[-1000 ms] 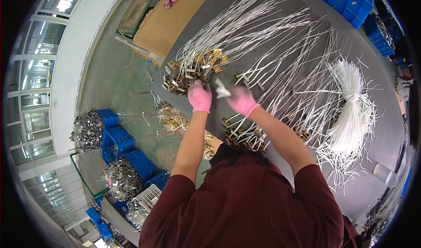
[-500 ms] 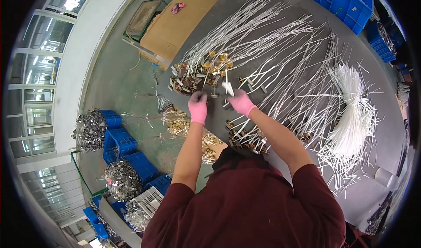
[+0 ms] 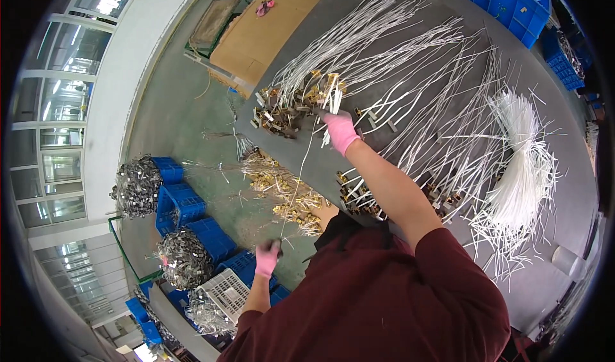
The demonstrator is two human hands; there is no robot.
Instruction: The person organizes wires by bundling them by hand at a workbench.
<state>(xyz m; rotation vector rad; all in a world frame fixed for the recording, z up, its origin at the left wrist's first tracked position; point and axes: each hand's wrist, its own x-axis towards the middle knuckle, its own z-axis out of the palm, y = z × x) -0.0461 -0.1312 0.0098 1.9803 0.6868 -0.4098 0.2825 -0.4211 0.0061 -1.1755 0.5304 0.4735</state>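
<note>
One white wire pinched in left fingers; right fingers grip white strips.

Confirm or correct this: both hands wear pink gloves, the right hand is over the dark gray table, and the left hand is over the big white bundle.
The left hand is wrong: the head view shows it off the dark gray table, low on the left, far from the big white bundle. The rest stands.
</note>
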